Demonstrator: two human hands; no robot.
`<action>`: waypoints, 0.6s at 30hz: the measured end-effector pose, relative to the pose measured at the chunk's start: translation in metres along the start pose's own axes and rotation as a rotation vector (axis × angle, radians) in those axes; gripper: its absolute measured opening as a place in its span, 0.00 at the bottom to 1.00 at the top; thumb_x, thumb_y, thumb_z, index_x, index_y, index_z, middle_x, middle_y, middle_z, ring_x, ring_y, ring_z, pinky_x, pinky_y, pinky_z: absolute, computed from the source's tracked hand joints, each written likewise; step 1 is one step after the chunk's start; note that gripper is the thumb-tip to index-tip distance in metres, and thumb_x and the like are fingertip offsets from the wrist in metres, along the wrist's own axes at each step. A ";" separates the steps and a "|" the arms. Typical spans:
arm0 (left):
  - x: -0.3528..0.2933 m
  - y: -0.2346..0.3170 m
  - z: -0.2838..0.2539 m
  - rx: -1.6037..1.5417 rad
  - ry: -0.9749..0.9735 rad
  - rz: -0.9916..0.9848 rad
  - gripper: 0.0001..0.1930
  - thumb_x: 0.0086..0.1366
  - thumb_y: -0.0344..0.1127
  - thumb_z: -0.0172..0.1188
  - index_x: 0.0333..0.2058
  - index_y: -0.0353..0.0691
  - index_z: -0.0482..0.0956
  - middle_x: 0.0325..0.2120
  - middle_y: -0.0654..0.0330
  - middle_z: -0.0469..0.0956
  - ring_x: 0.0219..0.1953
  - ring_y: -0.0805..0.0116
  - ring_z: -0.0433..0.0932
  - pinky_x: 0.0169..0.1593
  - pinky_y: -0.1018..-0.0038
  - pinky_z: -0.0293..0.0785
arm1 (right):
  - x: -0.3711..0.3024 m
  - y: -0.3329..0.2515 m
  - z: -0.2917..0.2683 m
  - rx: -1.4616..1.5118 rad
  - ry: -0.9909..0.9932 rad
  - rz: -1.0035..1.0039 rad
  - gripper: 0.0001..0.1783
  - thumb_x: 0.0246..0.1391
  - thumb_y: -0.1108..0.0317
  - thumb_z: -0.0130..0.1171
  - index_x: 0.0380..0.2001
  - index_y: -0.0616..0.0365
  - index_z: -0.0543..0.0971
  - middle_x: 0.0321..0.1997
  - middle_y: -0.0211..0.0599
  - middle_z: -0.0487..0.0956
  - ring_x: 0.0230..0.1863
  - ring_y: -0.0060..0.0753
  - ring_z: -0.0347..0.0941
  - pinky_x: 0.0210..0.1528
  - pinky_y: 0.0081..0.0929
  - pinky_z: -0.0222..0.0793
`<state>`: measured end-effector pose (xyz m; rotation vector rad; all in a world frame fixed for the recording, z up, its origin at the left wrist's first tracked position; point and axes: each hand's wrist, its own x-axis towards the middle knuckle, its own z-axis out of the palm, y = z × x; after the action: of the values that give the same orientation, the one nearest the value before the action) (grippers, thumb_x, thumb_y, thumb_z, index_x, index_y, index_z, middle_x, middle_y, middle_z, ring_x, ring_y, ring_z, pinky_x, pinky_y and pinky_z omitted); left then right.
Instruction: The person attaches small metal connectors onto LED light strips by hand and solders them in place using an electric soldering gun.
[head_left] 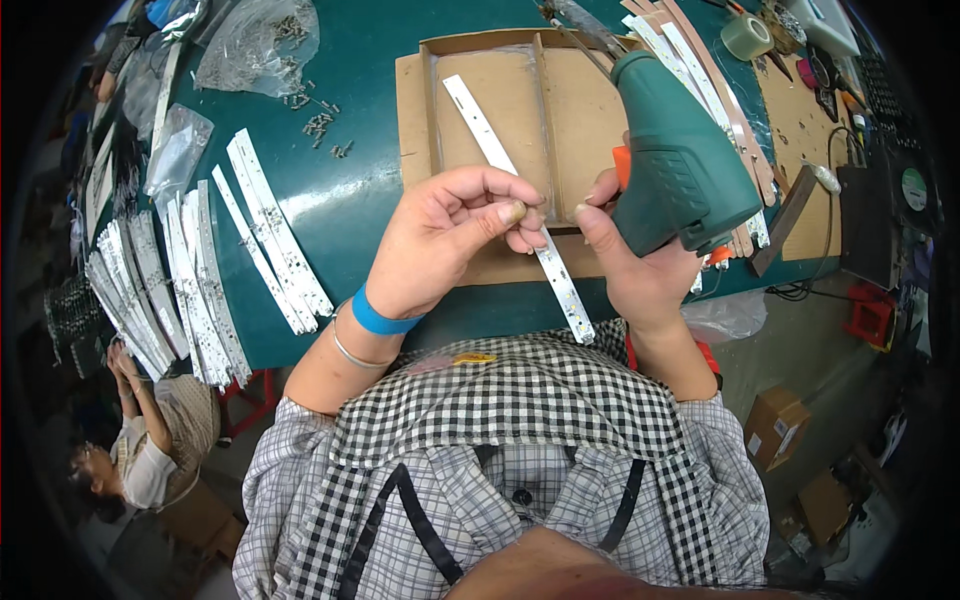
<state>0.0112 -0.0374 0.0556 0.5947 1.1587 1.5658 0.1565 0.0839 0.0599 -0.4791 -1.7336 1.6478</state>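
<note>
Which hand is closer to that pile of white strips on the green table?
Left. The left hand is over the table's middle, just right of the white strips. The right hand, gripping the green screwdriver, is farther right.

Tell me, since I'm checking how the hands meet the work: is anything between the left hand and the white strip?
Nothing visible: the left hand pinches right at the white strip, while the right hand holds the green power screwdriver beside it.

Matt green plastic screwdriver [680,160], brown cardboard tray [500,100], glossy white strip [520,200]
</note>
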 end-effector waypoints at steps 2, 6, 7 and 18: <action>0.001 0.002 -0.002 -0.134 0.011 -0.040 0.08 0.67 0.28 0.53 0.40 0.30 0.76 0.34 0.52 0.80 0.35 0.68 0.79 0.42 0.74 0.77 | 0.000 0.000 0.001 -0.007 0.022 0.024 0.30 0.47 0.83 0.63 0.54 0.65 0.66 0.38 0.38 0.75 0.39 0.25 0.72 0.41 0.22 0.71; 0.000 0.000 0.001 -0.229 0.016 -0.034 0.08 0.65 0.29 0.55 0.39 0.31 0.76 0.35 0.51 0.80 0.36 0.67 0.79 0.42 0.74 0.76 | -0.002 0.010 0.000 0.013 -0.067 -0.078 0.29 0.48 0.82 0.63 0.54 0.65 0.66 0.39 0.39 0.75 0.39 0.26 0.74 0.41 0.23 0.72; -0.001 -0.004 0.000 -0.232 0.022 0.001 0.07 0.64 0.27 0.56 0.40 0.30 0.76 0.35 0.52 0.80 0.36 0.68 0.79 0.42 0.75 0.76 | -0.002 0.006 0.003 0.060 -0.089 -0.005 0.28 0.48 0.82 0.63 0.53 0.65 0.66 0.38 0.39 0.76 0.39 0.26 0.75 0.41 0.23 0.73; -0.005 -0.012 0.008 -0.258 0.072 -0.030 0.09 0.60 0.26 0.62 0.39 0.30 0.77 0.33 0.57 0.80 0.35 0.73 0.79 0.42 0.78 0.76 | -0.005 0.020 -0.002 -0.079 -0.302 0.019 0.22 0.52 0.81 0.60 0.49 0.66 0.67 0.35 0.39 0.76 0.36 0.26 0.75 0.39 0.22 0.73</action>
<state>0.0249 -0.0392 0.0489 0.3516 0.9923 1.6888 0.1574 0.0846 0.0389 -0.2944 -2.0237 1.7408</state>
